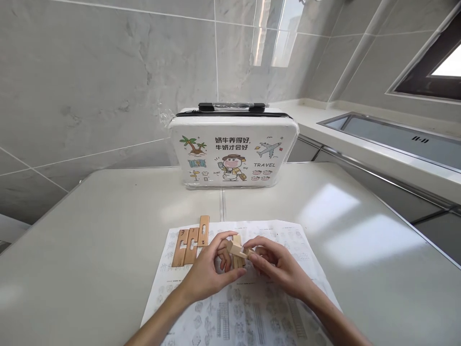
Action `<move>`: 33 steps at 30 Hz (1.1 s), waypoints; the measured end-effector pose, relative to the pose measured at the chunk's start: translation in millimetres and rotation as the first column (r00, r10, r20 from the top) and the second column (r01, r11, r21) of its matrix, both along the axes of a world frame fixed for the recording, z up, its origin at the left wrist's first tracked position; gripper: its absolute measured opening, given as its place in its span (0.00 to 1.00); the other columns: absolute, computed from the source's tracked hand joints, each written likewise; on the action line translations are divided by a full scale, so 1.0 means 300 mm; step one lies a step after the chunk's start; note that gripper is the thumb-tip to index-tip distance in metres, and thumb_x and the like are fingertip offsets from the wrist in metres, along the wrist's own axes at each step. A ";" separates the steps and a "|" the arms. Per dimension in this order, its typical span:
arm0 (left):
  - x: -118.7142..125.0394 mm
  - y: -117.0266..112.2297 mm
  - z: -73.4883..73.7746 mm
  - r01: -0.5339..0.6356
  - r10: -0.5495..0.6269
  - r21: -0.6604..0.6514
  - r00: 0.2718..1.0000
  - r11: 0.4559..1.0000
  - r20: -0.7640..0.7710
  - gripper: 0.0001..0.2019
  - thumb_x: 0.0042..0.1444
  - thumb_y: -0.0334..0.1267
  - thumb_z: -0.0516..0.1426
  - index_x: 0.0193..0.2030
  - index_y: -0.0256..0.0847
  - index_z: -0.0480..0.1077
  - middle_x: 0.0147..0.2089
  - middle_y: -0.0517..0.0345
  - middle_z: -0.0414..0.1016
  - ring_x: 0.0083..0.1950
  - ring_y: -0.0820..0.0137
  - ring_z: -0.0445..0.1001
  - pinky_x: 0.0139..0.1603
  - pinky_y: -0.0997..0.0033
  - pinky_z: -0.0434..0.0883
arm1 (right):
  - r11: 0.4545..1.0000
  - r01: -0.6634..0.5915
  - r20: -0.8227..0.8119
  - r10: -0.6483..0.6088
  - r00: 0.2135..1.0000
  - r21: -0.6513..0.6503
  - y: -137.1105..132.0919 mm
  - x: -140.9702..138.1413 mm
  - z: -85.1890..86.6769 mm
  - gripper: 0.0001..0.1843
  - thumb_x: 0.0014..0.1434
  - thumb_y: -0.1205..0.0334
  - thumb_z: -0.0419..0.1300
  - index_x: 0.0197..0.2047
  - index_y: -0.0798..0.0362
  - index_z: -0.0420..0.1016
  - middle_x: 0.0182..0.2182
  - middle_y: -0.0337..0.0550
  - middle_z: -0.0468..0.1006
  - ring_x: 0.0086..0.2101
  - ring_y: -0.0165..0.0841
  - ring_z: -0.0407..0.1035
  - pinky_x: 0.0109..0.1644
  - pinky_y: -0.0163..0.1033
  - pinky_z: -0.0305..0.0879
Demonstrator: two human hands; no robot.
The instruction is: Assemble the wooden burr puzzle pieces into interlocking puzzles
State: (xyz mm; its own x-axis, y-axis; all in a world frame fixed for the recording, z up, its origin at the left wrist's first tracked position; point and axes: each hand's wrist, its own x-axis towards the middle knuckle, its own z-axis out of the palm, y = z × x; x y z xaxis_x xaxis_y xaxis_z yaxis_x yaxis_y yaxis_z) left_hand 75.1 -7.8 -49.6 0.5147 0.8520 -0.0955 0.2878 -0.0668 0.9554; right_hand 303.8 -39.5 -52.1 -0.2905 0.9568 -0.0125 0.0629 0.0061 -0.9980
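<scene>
Both hands meet over a printed instruction sheet (pixel 288 240) near the front of the table. My left hand (pixel 209 269) pinches a small cluster of pale wooden puzzle pieces (pixel 236 250) between thumb and fingers. My right hand (pixel 277 264) grips the same cluster from the right side with curled fingers. The pieces cross each other, some upright, one lying across. To the left of my left hand, three notched wooden bars (pixel 190 242) lie side by side on the sheet.
A white cartoon-printed travel case (pixel 234 149) with a black handle stands upright against the grey tiled wall at the table's back. To the right runs a counter with a sunken steel sink (pixel 396 134). The table (pixel 90 240) is pale grey.
</scene>
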 end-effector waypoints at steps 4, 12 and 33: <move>0.003 -0.004 0.021 0.006 -0.008 -0.042 0.999 0.999 -0.049 0.36 0.58 0.50 0.69 0.69 0.51 0.62 0.32 0.67 0.64 0.33 0.70 0.65 0.37 0.69 0.67 | 0.999 0.044 0.039 -0.043 0.998 -0.026 -0.002 -0.004 -0.010 0.21 0.69 0.41 0.62 0.51 0.50 0.73 0.25 0.33 0.65 0.27 0.31 0.61 0.31 0.37 0.57; 0.001 -0.001 0.025 0.019 -0.021 -0.059 0.999 0.998 -0.038 0.36 0.57 0.51 0.70 0.68 0.52 0.63 0.34 0.65 0.67 0.34 0.69 0.67 0.38 0.69 0.66 | 0.998 0.061 0.064 -0.059 0.996 -0.030 0.004 -0.003 -0.011 0.20 0.68 0.41 0.64 0.47 0.50 0.73 0.25 0.32 0.64 0.26 0.31 0.57 0.30 0.37 0.51; -0.010 0.005 0.035 0.072 -0.071 0.006 0.994 0.997 -0.085 0.36 0.52 0.51 0.73 0.65 0.53 0.67 0.54 0.57 0.78 0.51 0.61 0.77 0.54 0.61 0.73 | 0.995 0.094 0.057 -0.093 0.994 -0.026 0.006 0.000 -0.010 0.22 0.67 0.39 0.64 0.47 0.50 0.74 0.30 0.37 0.70 0.28 0.31 0.58 0.31 0.38 0.54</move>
